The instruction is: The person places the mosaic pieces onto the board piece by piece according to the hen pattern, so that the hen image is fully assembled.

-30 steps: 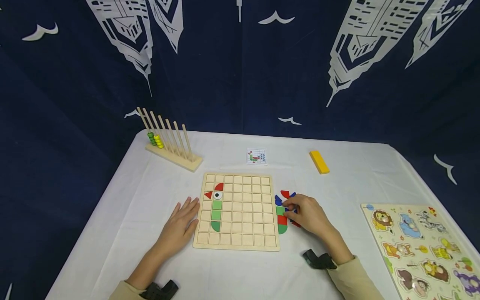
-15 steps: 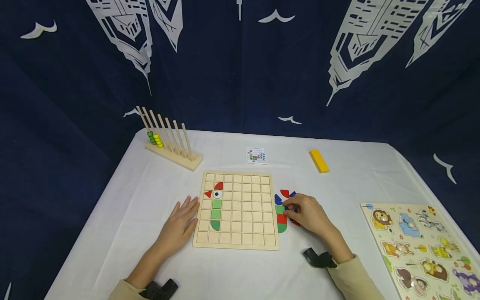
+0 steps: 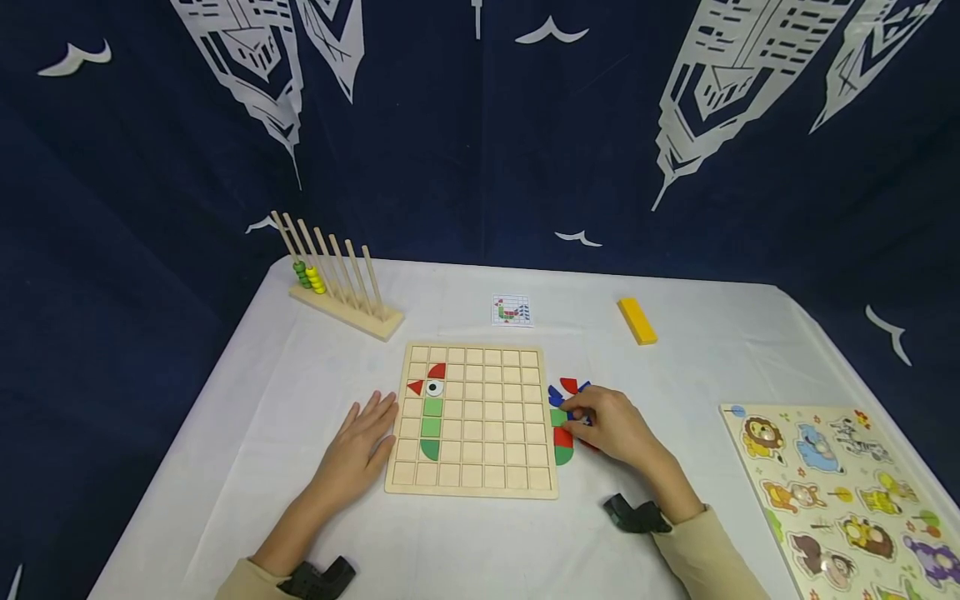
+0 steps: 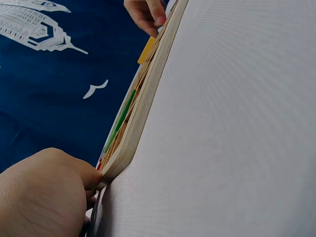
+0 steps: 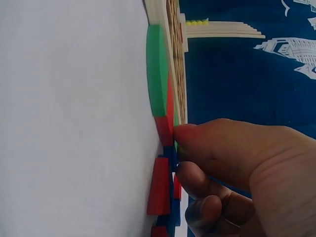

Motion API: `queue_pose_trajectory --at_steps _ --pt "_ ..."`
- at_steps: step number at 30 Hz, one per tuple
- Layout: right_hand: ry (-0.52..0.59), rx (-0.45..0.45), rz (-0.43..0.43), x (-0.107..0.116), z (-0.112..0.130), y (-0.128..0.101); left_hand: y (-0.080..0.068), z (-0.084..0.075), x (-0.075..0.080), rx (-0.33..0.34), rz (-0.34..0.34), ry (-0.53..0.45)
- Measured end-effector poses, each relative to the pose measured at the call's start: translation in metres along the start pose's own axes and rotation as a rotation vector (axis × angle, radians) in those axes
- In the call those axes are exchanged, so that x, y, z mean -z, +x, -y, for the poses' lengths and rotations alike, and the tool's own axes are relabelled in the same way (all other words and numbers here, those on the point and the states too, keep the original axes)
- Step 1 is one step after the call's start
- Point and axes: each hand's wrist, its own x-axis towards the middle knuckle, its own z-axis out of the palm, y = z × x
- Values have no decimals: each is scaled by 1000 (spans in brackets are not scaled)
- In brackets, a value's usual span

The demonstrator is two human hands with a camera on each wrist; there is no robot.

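A wooden grid board [image 3: 480, 433] lies on the white table, with a red, white and green figure in its left columns. My left hand [image 3: 375, 421] lies flat beside it, straight fingers touching its left edge; the left wrist view shows this hand [image 4: 44, 197] against the board's side [image 4: 148, 94]. Right of the board is a small pile of loose red, green and blue pieces [image 3: 564, 446]. My right hand [image 3: 573, 414] rests on that pile, thumb and curled fingers pinching a blue piece [image 5: 173, 159]. A green half-round piece [image 5: 157, 69] and a red piece [image 5: 160, 185] lie next to the right hand [image 5: 182, 148].
A wooden bead rack [image 3: 337, 283] with green and yellow beads stands at the back left. A small pattern card [image 3: 512, 311] and a yellow block [image 3: 637, 322] lie behind the board. An animal peg puzzle [image 3: 840, 492] sits at the right edge.
My right hand's fingers have shifted very slightly on the pile of pieces. The left hand and the board have stayed where they were.
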Motion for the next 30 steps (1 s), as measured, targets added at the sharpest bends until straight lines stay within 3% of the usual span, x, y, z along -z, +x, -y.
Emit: queue_pose_trajectory --at_steps 7,19,23,26,30 --pt "-49 3 -26 0 -1 0 0 1 -2 -13 -17 -3" --pt "-116 20 -23 0 0 1 0 0 0 15 15 -18" --pt "-135 8 -75 3 3 1 0 0 -1 14 13 -18" --pt "-83 20 -119 5 10 1 0 0 -1 16 15 -14" --pt "42 66 -118 2 34 4 0 0 -1 19 18 -11"
